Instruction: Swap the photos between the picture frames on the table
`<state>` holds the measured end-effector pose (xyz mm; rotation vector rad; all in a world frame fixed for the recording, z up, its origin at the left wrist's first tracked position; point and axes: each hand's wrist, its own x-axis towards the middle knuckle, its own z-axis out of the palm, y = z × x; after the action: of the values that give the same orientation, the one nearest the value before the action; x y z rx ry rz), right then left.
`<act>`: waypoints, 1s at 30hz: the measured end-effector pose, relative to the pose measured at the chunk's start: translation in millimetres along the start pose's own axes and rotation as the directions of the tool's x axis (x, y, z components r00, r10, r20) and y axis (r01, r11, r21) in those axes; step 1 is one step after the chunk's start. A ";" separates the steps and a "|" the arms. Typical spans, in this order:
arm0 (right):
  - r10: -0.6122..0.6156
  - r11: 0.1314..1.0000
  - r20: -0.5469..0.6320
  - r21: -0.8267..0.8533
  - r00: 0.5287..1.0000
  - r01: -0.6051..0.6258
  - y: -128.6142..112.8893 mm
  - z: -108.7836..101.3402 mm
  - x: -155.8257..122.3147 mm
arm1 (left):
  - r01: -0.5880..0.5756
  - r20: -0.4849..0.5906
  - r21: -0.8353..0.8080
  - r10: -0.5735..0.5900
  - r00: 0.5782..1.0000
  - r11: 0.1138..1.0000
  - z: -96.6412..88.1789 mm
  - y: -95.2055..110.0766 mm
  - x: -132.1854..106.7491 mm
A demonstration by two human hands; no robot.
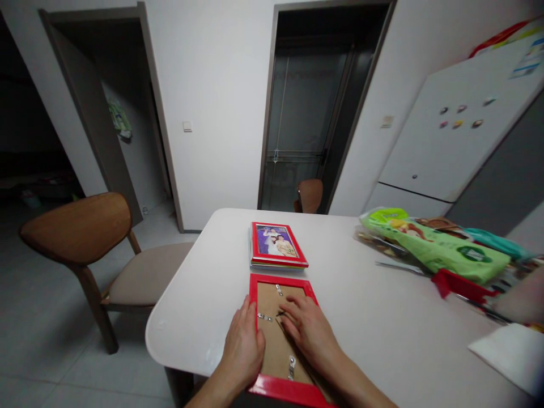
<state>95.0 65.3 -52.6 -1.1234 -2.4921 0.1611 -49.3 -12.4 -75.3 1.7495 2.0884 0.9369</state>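
- Backing [272,354] already sits in the face-down red frame [280,386] at the near edge of the tabletop [204,309]; you can't tell whether the clips [291,367] are fastened.
- Your left hand [244,340] grasps its left side; your right hand [310,328] curls over the backing, hold unclear.

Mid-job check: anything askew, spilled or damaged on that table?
Nothing looks spilled or broken. One oddity: the red picture frame, lying back side up, seems to overhang the near edge of the white table. At the right, a green package lies in a loose jumble.
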 end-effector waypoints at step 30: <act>-0.192 0.914 0.353 0.404 0.916 0.035 17.0 -23.6 -16.0 | 0.044 0.052 0.042 -0.046 0.998 0.998 0.9 6.5 5.7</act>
<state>125.8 63.5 -40.5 -0.8315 -2.6790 0.8856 -45.1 -6.3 -70.7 1.7194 2.1185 0.8326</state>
